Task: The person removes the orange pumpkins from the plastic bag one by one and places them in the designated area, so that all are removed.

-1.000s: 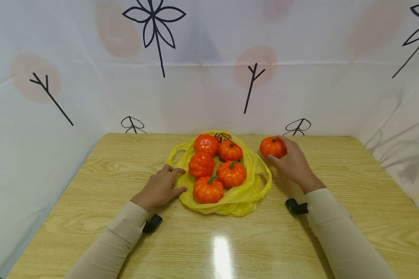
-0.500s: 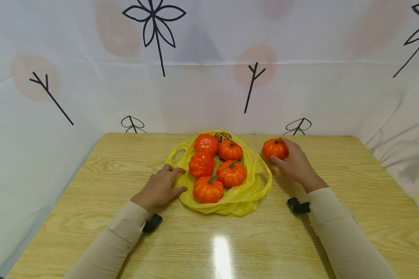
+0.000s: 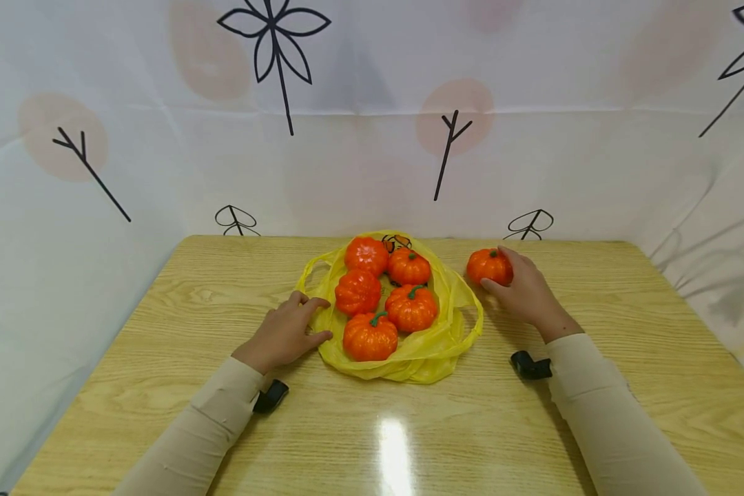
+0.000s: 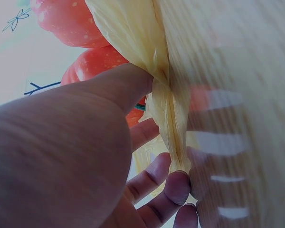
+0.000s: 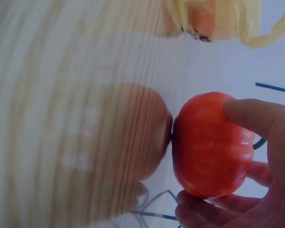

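Note:
A yellow plastic bag (image 3: 418,368) lies spread on the table, its mouth wide and a loop handle on either side. Several small orange toy pumpkins (image 3: 370,337) with green stems sit inside it. My left hand (image 3: 285,332) rests at the bag's left edge, thumb and fingers apart. In the left wrist view the fingertips (image 4: 177,186) touch the bag's plastic. To the right of the bag, my right hand (image 3: 527,293) holds another orange pumpkin (image 3: 488,267) between thumb and fingers. In the right wrist view this pumpkin (image 5: 211,147) rests on the tabletop.
The wood-grain table (image 3: 322,441) is glossy and reflects a light near the front. A white cloth (image 3: 359,165) with printed flowers and twigs hangs behind it and at the sides. Black wrist mounts (image 3: 530,366) sit under both sleeves.
My right hand and its pumpkin have shifted slightly to the right and nearer to me. The left hand, the bag and the pumpkins in it stay in place.

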The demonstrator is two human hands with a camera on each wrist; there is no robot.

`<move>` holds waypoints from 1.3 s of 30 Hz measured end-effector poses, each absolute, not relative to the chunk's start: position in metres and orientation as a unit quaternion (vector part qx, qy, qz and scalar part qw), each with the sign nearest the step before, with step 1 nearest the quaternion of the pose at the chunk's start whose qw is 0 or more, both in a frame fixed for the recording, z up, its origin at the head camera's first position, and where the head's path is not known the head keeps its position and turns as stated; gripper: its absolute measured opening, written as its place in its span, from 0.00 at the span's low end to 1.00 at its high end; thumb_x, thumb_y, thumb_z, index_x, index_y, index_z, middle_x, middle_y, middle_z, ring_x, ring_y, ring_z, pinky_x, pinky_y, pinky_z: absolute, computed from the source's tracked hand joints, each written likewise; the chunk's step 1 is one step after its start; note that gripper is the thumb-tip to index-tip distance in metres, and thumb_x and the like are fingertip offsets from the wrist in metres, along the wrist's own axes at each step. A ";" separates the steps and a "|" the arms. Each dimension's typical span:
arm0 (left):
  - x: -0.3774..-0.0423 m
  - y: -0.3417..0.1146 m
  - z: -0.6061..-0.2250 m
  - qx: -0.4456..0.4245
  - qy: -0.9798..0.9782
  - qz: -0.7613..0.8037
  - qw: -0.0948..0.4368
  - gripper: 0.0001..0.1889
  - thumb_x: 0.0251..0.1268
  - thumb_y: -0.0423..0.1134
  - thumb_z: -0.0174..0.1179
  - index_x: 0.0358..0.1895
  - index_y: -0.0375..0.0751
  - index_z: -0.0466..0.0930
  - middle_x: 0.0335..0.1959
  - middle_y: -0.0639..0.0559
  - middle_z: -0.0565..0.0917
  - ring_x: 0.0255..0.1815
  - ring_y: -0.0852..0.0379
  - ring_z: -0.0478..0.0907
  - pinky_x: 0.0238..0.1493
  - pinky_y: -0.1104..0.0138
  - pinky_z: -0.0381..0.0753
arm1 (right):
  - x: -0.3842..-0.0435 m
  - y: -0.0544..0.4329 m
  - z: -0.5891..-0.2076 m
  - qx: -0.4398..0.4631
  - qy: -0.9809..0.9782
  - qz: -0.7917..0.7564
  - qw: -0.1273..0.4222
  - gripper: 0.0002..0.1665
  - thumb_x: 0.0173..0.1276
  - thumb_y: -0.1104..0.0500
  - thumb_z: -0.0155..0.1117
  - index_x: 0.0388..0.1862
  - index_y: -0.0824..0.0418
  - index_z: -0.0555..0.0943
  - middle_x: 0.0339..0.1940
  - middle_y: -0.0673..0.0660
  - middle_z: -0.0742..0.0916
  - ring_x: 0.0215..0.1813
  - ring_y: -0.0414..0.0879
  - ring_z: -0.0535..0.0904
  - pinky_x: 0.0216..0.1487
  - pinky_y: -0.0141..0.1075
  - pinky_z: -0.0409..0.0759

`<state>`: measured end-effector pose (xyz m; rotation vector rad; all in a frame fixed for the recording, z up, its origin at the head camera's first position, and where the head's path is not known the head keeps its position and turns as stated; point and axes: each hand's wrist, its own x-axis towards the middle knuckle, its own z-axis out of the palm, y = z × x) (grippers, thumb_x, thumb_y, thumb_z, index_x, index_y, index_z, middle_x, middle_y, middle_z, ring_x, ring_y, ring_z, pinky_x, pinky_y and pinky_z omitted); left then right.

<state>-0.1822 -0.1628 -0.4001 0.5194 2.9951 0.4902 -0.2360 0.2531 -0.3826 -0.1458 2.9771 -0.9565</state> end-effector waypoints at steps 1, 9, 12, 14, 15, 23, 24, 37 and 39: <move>-0.182 -0.163 -0.400 0.169 0.972 0.159 0.031 0.28 0.65 0.56 0.65 0.65 0.51 0.74 0.54 0.44 0.74 0.49 0.47 0.76 0.47 0.50 0.73 | -0.236 0.254 -0.383 -0.046 0.951 -0.304 0.006 0.48 0.74 0.50 0.61 0.81 0.67 0.49 0.74 0.79 0.61 0.71 0.75 0.62 0.68 0.67 0.64; -0.182 -0.162 -0.400 0.169 0.973 0.157 0.032 0.28 0.65 0.56 0.65 0.65 0.51 0.74 0.54 0.44 0.74 0.49 0.46 0.76 0.48 0.50 0.73 | -0.237 0.257 -0.385 -0.042 0.956 -0.289 0.016 0.49 0.73 0.51 0.61 0.80 0.70 0.48 0.72 0.81 0.62 0.69 0.76 0.63 0.67 0.68 0.64; -0.182 -0.161 -0.400 0.170 0.972 0.158 0.033 0.28 0.65 0.56 0.65 0.65 0.50 0.74 0.55 0.43 0.74 0.50 0.46 0.76 0.48 0.49 0.73 | -0.237 0.257 -0.386 -0.040 0.958 -0.283 0.019 0.49 0.73 0.51 0.61 0.80 0.71 0.48 0.72 0.82 0.61 0.69 0.77 0.63 0.67 0.69 0.64; -0.182 -0.161 -0.400 0.170 0.972 0.158 0.034 0.28 0.65 0.56 0.65 0.65 0.50 0.74 0.55 0.43 0.74 0.50 0.46 0.76 0.48 0.49 0.74 | -0.237 0.258 -0.386 -0.040 0.958 -0.283 0.021 0.50 0.73 0.50 0.61 0.80 0.70 0.47 0.72 0.82 0.61 0.70 0.77 0.62 0.66 0.69 0.64; -0.182 -0.161 -0.400 0.170 0.972 0.158 0.034 0.28 0.65 0.55 0.65 0.65 0.50 0.74 0.55 0.43 0.74 0.50 0.46 0.76 0.48 0.49 0.74 | -0.237 0.258 -0.386 -0.040 0.958 -0.283 0.021 0.50 0.73 0.50 0.62 0.80 0.70 0.47 0.72 0.82 0.61 0.70 0.78 0.62 0.66 0.69 0.64; -0.182 -0.161 -0.400 0.170 0.973 0.155 0.033 0.28 0.65 0.55 0.65 0.65 0.50 0.74 0.55 0.43 0.74 0.50 0.46 0.77 0.48 0.49 0.74 | -0.237 0.258 -0.387 -0.042 0.956 -0.287 0.035 0.50 0.73 0.51 0.62 0.80 0.69 0.46 0.74 0.81 0.58 0.71 0.78 0.60 0.66 0.70 0.63; -0.182 -0.161 -0.400 0.170 0.973 0.155 0.033 0.28 0.66 0.55 0.65 0.65 0.50 0.74 0.55 0.43 0.74 0.50 0.46 0.77 0.48 0.49 0.74 | -0.237 0.258 -0.386 -0.043 0.956 -0.288 0.036 0.50 0.73 0.51 0.62 0.80 0.69 0.46 0.74 0.81 0.57 0.71 0.78 0.60 0.66 0.70 0.63; -0.182 -0.162 -0.401 0.170 0.974 0.149 0.031 0.28 0.65 0.56 0.65 0.65 0.50 0.74 0.54 0.43 0.74 0.49 0.46 0.76 0.48 0.49 0.74 | -0.236 0.254 -0.384 -0.042 0.955 -0.291 0.046 0.51 0.73 0.53 0.62 0.81 0.68 0.43 0.75 0.81 0.56 0.71 0.78 0.60 0.67 0.70 0.62; -0.182 -0.163 -0.401 0.170 0.974 0.148 0.030 0.28 0.66 0.56 0.65 0.65 0.50 0.74 0.54 0.43 0.74 0.49 0.45 0.77 0.48 0.49 0.74 | -0.236 0.253 -0.384 -0.041 0.954 -0.293 0.047 0.53 0.73 0.52 0.62 0.81 0.67 0.42 0.75 0.80 0.55 0.72 0.77 0.59 0.67 0.70 0.61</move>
